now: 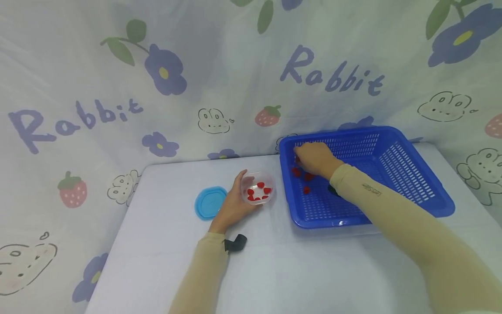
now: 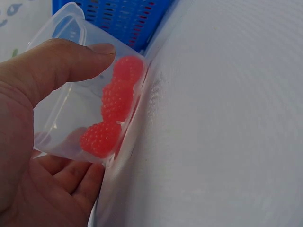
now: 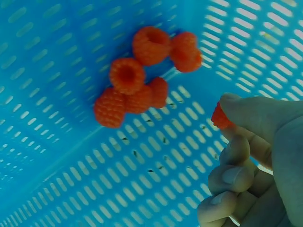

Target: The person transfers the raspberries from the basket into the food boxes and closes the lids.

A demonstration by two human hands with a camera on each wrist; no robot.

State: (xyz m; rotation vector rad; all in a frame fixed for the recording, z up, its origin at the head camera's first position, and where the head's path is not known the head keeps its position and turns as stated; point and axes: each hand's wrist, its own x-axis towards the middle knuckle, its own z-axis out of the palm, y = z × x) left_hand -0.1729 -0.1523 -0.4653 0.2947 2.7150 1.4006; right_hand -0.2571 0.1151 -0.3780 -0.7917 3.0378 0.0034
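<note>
My left hand (image 1: 231,206) grips a clear plastic cup (image 1: 270,179), thumb on one side and fingers on the other. Several red raspberries (image 2: 117,101) lie at the cup's bottom, seen through its wall in the left wrist view. Inside the blue basket (image 1: 349,221), my right hand (image 1: 315,158) is near the left back corner. Between thumb and forefinger it pinches a raspberry (image 3: 219,116), mostly covered by the fingers. A cluster of raspberries (image 3: 150,46) lies beside that hand against the basket's slotted wall.
A light blue round lid (image 1: 209,203) lies on the white table (image 1: 266,274), just left of the cup. The basket's raised rim stands to the right of the cup. A printed cloth (image 1: 243,87) hangs behind the table.
</note>
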